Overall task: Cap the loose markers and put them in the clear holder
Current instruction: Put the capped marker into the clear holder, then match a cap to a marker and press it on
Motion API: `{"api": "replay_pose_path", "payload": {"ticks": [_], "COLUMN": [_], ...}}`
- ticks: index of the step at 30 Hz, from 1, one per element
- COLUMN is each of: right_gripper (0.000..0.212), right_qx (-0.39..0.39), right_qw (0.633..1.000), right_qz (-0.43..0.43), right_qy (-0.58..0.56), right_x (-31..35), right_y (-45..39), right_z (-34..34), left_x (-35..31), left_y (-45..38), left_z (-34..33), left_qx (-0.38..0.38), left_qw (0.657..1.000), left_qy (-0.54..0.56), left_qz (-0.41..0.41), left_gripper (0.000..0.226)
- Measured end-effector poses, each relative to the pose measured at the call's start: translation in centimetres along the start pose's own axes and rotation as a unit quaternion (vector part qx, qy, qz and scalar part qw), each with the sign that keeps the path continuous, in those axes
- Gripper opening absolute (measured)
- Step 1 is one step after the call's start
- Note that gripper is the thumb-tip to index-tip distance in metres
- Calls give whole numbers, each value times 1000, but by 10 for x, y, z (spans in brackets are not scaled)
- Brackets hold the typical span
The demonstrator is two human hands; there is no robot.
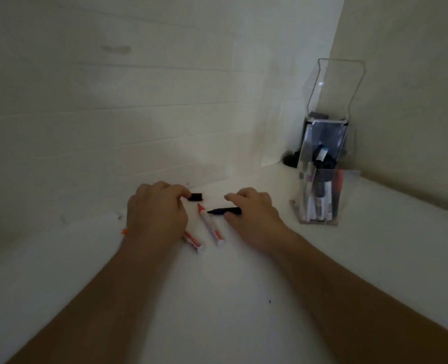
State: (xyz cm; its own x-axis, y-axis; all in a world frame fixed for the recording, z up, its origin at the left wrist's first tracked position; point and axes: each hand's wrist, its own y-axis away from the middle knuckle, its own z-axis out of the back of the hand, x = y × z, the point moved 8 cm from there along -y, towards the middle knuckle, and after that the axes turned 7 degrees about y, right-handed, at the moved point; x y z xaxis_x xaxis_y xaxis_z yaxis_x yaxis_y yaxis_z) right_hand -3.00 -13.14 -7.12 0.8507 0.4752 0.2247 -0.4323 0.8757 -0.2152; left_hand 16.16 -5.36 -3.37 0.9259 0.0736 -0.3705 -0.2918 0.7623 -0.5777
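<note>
On the white table, my left hand (156, 214) pinches a black cap (195, 197) between fingertips and thumb. My right hand (253, 210) grips a black marker (224, 210) that lies flat, its bare tip pointing left. Between my hands lies an uncapped white marker with a red tip (210, 225). A second white and red marker (192, 240) pokes out from under my left hand, its upper end hidden. The clear holder (320, 195) stands to the right of my right hand with several markers upright inside.
White walls meet in a corner behind the holder. A tall clear plastic backplate (333, 88) rises behind the holder. A dark object (291, 159) sits in the corner. A small orange bit (123, 231) shows left of my left wrist.
</note>
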Motion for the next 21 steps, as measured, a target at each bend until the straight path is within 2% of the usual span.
{"api": "replay_pose_path", "payload": {"ticks": [4, 9, 12, 16, 19, 21], "right_gripper": [28, 12, 11, 9, 7, 4], "right_qx": [8, -94, -112, -132, -138, -142], "right_qw": [999, 986, 977, 968, 959, 956], "right_qz": [-36, -38, -40, -43, -53, -50], "right_qy": [-8, -132, -178, -211, -240, -253], "right_x": [-19, -33, -34, -37, -40, -40], "right_y": [-9, -7, -3, 1, 3, 4], "right_z": [-9, 1, 4, 8, 9, 9], "left_x": [18, 12, -8, -14, -11, -9], "left_y": [-10, -32, -51, -54, -54, -54], "left_z": [6, -14, -39, -70, -67, -54], "left_qx": [7, 106, 171, 224, 177, 132], "left_qw": [998, 990, 978, 952, 961, 980], "left_qy": [-59, -81, -115, -206, -208, -143], "left_qz": [14, 54, 20, -22, -35, -29], "left_gripper": [29, 33, 37, 31, 25, 23]}}
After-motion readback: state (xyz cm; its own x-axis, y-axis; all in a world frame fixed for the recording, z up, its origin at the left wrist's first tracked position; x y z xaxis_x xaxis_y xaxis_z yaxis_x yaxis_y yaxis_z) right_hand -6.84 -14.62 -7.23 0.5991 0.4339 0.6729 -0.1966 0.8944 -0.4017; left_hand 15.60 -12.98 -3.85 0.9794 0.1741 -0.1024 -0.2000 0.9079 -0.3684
